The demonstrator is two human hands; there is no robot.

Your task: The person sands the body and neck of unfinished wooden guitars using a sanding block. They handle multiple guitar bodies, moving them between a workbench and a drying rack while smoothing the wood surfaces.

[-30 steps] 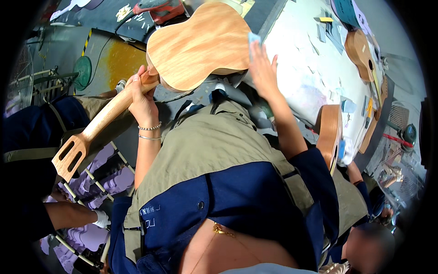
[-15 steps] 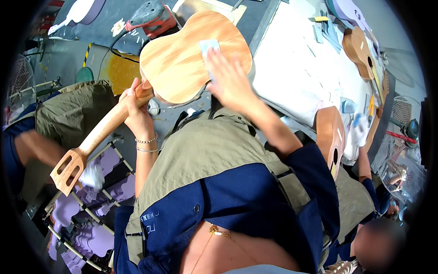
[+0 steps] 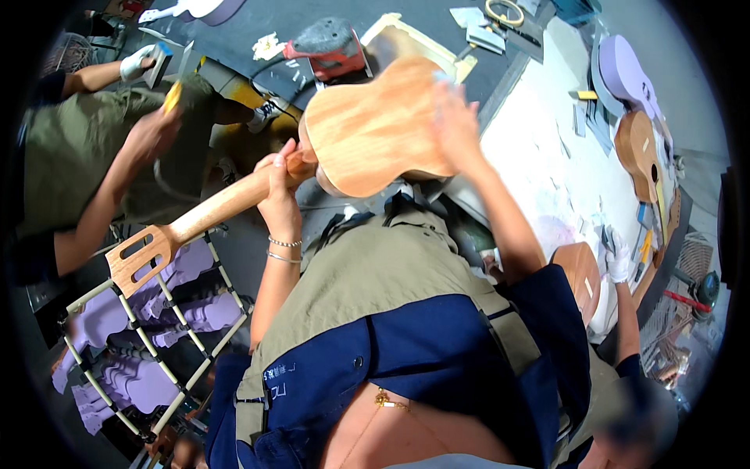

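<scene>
A bare-wood ukulele body (image 3: pixel 367 133) is raised in front of me, its flat back facing up. Its neck slants to the lower left and ends in a slotted headstock (image 3: pixel 141 258). My left hand (image 3: pixel 280 187) is closed round the neck close to the body. On the far right part of the back lies my right hand (image 3: pixel 457 129), blurred by motion. A small pale blue-grey sheet, which looks like sandpaper (image 3: pixel 444 78), shows under its fingertips. The soundhole side of the instrument is hidden.
A red-and-grey power sander (image 3: pixel 328 51) sits on the dark bench beyond. Right stands a white-covered table (image 3: pixel 539 148) with ukuleles. Purple bodies fill a rack (image 3: pixel 156 313) lower left. A co-worker's hand (image 3: pixel 152 133) is at left, another's gloved hand (image 3: pixel 619 258) at right.
My right hand has slid outward across the back toward its far right edge. The ukulele sits a little right and lower in view. A co-worker with a yellow-handled tool now shows at left.
</scene>
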